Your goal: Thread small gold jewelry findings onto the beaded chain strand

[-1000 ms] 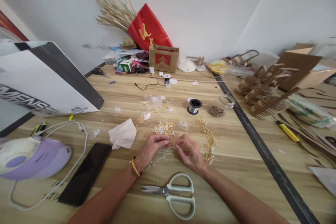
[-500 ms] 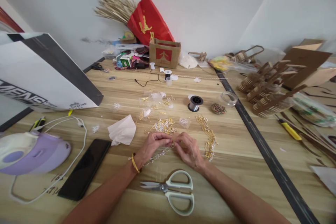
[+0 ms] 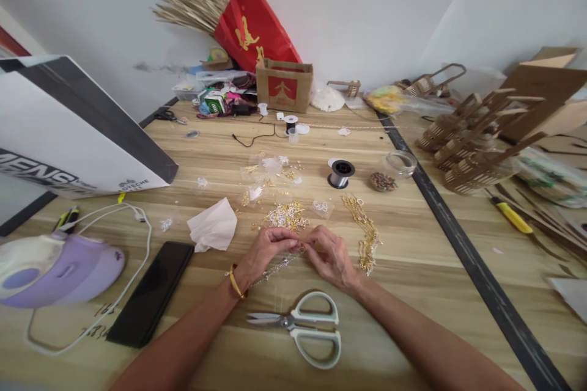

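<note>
My left hand (image 3: 268,252) pinches a silvery beaded chain (image 3: 277,267) near its ring end; the rest of the chain trails below that hand. Fingertip to fingertip with it, my right hand (image 3: 331,256) is closed in a pinch at the same end, and what it holds is too small to make out. Just beyond both hands lies a pile of gold and white beads (image 3: 285,215). Gold chains (image 3: 365,235) rest to the right of my right hand. Scissors (image 3: 298,322) with pale green handles lie below the hands, blades pointing left.
On the left are a black phone (image 3: 149,294), a tissue (image 3: 213,225), a purple device (image 3: 68,270) and a white box (image 3: 82,128). Beyond the hands stand a wire spool (image 3: 340,175) and a bead jar (image 3: 384,181). Small woven baskets (image 3: 468,159) and a yellow cutter (image 3: 512,217) are on the right.
The camera view has shifted slightly. Both hands remain pinched together at the chain's end, with only a slight change in the fingers of my right hand.
</note>
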### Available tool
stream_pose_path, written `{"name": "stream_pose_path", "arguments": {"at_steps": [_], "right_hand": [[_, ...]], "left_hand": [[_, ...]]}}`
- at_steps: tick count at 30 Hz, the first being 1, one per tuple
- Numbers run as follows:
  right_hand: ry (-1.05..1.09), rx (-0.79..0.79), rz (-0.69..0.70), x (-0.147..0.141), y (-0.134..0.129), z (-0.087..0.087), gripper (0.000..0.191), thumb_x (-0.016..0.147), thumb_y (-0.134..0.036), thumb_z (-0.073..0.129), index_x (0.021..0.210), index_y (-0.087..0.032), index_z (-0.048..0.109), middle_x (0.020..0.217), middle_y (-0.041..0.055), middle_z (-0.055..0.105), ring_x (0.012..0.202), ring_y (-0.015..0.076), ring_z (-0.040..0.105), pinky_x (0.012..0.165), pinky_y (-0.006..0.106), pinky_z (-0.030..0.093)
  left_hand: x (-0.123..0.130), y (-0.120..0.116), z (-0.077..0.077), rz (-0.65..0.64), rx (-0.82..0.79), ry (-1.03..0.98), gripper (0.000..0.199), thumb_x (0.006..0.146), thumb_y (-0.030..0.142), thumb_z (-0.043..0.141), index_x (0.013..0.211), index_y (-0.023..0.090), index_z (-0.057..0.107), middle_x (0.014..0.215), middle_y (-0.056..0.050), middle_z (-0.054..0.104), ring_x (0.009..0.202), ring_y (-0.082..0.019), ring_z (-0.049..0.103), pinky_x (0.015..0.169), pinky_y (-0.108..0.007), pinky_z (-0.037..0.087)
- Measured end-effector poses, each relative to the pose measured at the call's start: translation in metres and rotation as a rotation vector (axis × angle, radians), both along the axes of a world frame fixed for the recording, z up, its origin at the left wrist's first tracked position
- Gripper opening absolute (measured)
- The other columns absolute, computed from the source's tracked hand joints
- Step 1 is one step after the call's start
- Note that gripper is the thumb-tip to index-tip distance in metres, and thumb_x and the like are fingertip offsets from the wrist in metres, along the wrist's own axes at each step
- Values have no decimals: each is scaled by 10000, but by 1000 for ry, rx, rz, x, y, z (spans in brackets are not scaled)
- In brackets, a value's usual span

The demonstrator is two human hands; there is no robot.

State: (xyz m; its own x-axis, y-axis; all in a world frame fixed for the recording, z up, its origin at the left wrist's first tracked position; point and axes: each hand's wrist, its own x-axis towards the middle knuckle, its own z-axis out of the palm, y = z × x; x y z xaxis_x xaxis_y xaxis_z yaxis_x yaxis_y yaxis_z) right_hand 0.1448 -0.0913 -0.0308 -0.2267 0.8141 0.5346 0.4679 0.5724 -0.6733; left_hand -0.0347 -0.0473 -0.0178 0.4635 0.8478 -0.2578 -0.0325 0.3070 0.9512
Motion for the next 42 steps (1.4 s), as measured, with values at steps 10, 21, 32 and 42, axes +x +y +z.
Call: {"name": "stream_pose_path", "arguments": {"at_steps": [10, 21, 32, 42], "right_hand": [[-12, -25, 10, 1, -1, 2, 66, 873, -162, 521, 904, -197, 567, 791, 44, 593, 708, 161, 564, 616, 282, 468], [-16, -32, 21, 1, 0, 3, 61, 878, -167, 513, 895, -200, 561, 784, 45, 586, 697, 158, 561, 601, 274, 470], [-25, -44, 25, 0, -1, 4, 68, 886, -183, 506, 892, -198, 572, 785, 51, 592, 697, 164, 569, 611, 277, 482], [-27, -29, 27, 0, -1, 0, 59, 880, -172, 515, 885, -193, 569, 778, 45, 585, 699, 161, 562, 612, 278, 463]], "left_hand": [[2, 0, 2, 2, -25, -16, 169, 642, 217, 744, 783, 125, 726, 702, -43, 730, 669, -162, 664, 718, -277, 517], [0, -1, 0, -31, -3, -5, 177, 672, 229, 731, 815, 125, 722, 748, -50, 736, 713, -167, 671, 734, -272, 517], [2, -2, 8, -13, 5, 33, 184, 647, 234, 738, 788, 117, 721, 713, -54, 729, 690, -181, 661, 724, -298, 507], [2, -2, 7, -8, 13, 24, 165, 651, 218, 736, 781, 119, 721, 706, -48, 727, 683, -174, 656, 718, -287, 502]]}}
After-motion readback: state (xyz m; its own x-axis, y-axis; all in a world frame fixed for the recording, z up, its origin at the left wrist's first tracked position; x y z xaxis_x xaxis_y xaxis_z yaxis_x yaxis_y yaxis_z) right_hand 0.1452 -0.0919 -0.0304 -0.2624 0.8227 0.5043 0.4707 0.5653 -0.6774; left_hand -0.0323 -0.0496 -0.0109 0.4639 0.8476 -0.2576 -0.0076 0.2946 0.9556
